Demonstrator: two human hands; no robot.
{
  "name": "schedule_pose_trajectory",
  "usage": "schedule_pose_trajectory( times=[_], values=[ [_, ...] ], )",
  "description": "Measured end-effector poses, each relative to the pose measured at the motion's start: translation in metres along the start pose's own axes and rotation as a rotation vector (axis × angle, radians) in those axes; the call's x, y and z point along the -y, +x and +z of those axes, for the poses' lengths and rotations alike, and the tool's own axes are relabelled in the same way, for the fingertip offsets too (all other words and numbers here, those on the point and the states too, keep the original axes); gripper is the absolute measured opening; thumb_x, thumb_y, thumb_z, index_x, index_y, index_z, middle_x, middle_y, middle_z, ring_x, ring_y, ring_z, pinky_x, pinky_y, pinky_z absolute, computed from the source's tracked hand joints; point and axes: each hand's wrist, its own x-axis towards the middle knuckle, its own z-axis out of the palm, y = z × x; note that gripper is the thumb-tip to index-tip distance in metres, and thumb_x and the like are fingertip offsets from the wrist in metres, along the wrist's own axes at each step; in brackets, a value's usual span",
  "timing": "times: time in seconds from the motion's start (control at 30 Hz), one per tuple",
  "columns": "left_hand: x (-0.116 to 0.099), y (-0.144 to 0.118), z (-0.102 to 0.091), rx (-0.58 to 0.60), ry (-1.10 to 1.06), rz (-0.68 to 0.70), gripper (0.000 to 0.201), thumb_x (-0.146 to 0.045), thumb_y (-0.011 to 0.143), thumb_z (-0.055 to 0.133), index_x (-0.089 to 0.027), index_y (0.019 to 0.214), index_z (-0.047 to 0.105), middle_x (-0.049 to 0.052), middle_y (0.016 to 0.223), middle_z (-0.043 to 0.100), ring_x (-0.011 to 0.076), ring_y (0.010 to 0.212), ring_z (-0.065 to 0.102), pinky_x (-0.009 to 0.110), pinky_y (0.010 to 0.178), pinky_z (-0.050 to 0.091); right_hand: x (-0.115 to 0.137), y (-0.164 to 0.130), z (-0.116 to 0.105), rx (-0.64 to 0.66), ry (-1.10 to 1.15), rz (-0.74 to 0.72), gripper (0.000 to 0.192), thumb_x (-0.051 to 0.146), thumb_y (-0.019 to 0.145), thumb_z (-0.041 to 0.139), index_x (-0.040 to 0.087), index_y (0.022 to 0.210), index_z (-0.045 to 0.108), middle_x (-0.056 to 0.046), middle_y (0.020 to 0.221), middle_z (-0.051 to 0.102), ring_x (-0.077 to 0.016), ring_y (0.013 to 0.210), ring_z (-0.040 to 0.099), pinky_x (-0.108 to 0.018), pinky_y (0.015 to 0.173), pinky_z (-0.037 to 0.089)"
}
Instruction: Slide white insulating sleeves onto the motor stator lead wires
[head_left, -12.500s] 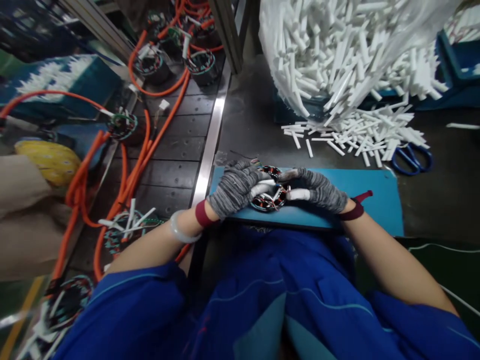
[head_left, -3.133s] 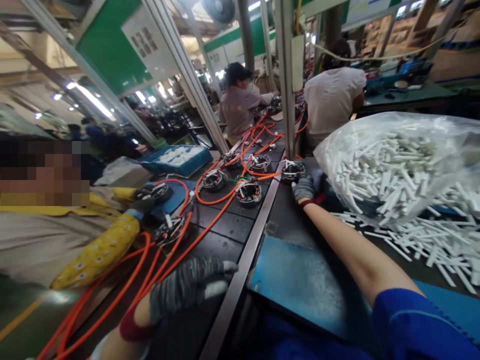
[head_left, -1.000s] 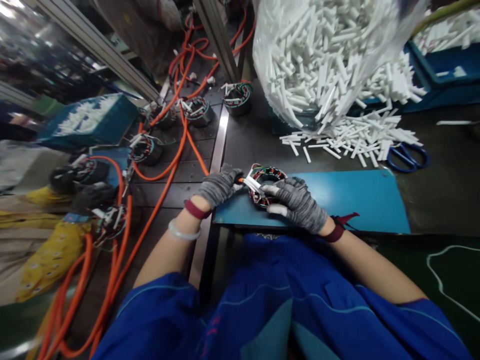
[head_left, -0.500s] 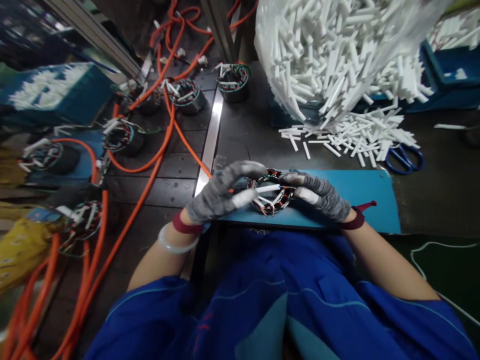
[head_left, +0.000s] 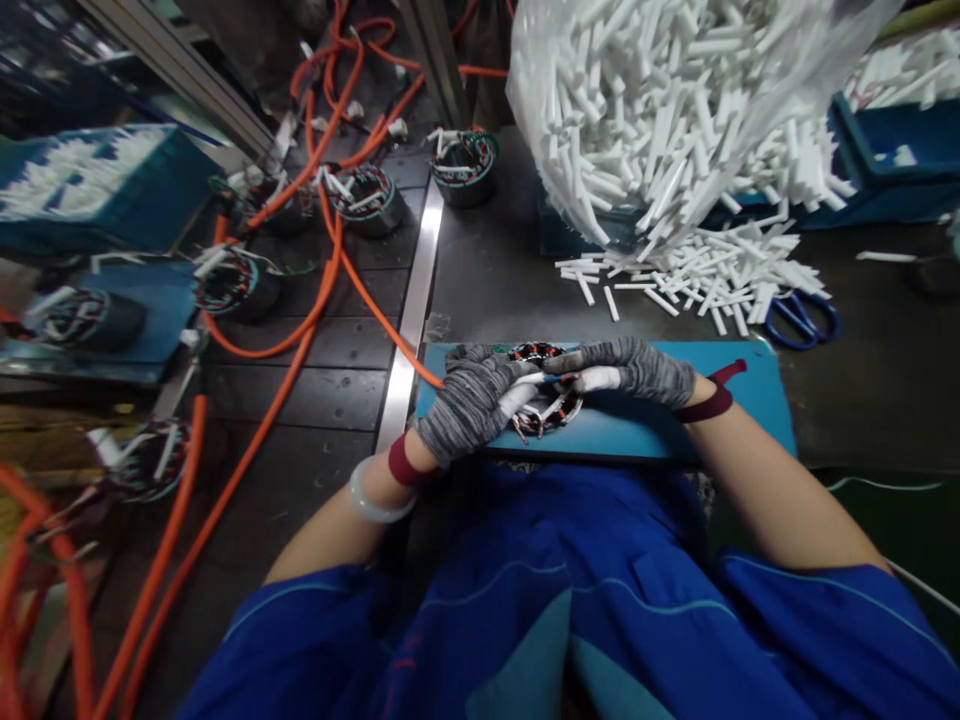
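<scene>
1. No text, label, brand, number or sign could be read anywhere in the head view.
2. The flat blue rectangular mat (head_left: 675, 420) at the lower centre of the frame bore no print.
3. The clear plastic bag of white tube pieces (head_left: 660, 90) at the upper right showed no label.
4. The blue plastic bin (head_left: 877, 150) at the far right edge and the blue plastic crate (head_left: 90, 190) at the upper left carried no legible marking; the left side of the frame was blurred.

Stator (head_left: 546, 400) on mat (head_left: 675, 425), scissors (head_left: 802, 318) behind.
</scene>
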Motion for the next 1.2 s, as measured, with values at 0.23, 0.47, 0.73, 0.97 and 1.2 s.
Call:
schedule_pose_trajectory(
  times=[0.23, 0.47, 0.73, 0.97, 1.2],
  values=[
    [0.002, -0.006, -0.005, -0.031, -0.103, 0.178, 0.038, -0.026, 0.110, 0.037, -0.018, 0.121, 0.073, 0.008, 0.115, 0.078, 0.0226, 0.105, 0.069, 0.044, 0.102, 0.050, 0.023, 0.017, 0.005, 0.077, -0.199, 0.158, 0.046, 0.062, 0.079, 0.081, 0.026, 0.106, 0.085, -0.002, 0.103, 0.084, -0.0241, 0.097, 0.077, -0.035, 0.090, 0.060],
    [0.000, -0.002, -0.007, -0.055, -0.211, 0.156, 0.035, -0.031, 0.110, 0.042, -0.018, 0.119, 0.073, 0.009, 0.110, 0.077, 0.0232, 0.104, 0.067, 0.044, 0.100, 0.050, 0.027, 0.015, 0.012, 0.074, -0.180, 0.190, 0.038, 0.056, 0.075, 0.084, 0.022, 0.090, 0.083, -0.001, 0.082, 0.079, -0.0186, 0.077, 0.071, -0.031, 0.073, 0.055],
    [0.003, 0.011, -0.014, 0.067, -0.215, 0.214, 0.039, -0.033, 0.111, 0.037, -0.017, 0.119, 0.072, 0.009, 0.109, 0.076, 0.0217, 0.102, 0.068, 0.040, 0.099, 0.052, 0.015, 0.011, 0.026, 0.017, -0.099, 0.083, 0.044, 0.061, 0.082, 0.078, 0.017, 0.082, 0.073, 0.000, 0.075, 0.071, -0.0138, 0.069, 0.062, -0.028, 0.066, 0.049],
    [0.004, 0.012, -0.015, 0.205, 0.128, 0.168, 0.051, -0.044, 0.112, 0.034, -0.016, 0.104, 0.076, 0.010, 0.094, 0.077, 0.0246, 0.089, 0.069, 0.042, 0.089, 0.052, 0.009, 0.000, 0.028, -0.211, -0.631, -0.224, 0.029, 0.047, 0.094, 0.072, 0.019, 0.097, 0.076, -0.006, 0.092, 0.073, -0.0198, 0.088, 0.065, -0.035, 0.084, 0.049],
    [-0.033, 0.041, -0.001, 0.163, 0.205, 0.166, 0.043, -0.048, 0.107, 0.049, -0.016, 0.117, 0.076, 0.011, 0.107, 0.078, 0.0281, 0.098, 0.070, 0.043, 0.092, 0.051, -0.007, -0.027, 0.011, -0.346, -0.433, -0.133, 0.033, 0.055, 0.093, 0.072, 0.023, 0.098, 0.077, -0.004, 0.093, 0.078, -0.0224, 0.087, 0.073, -0.038, 0.083, 0.056]
  ],
)
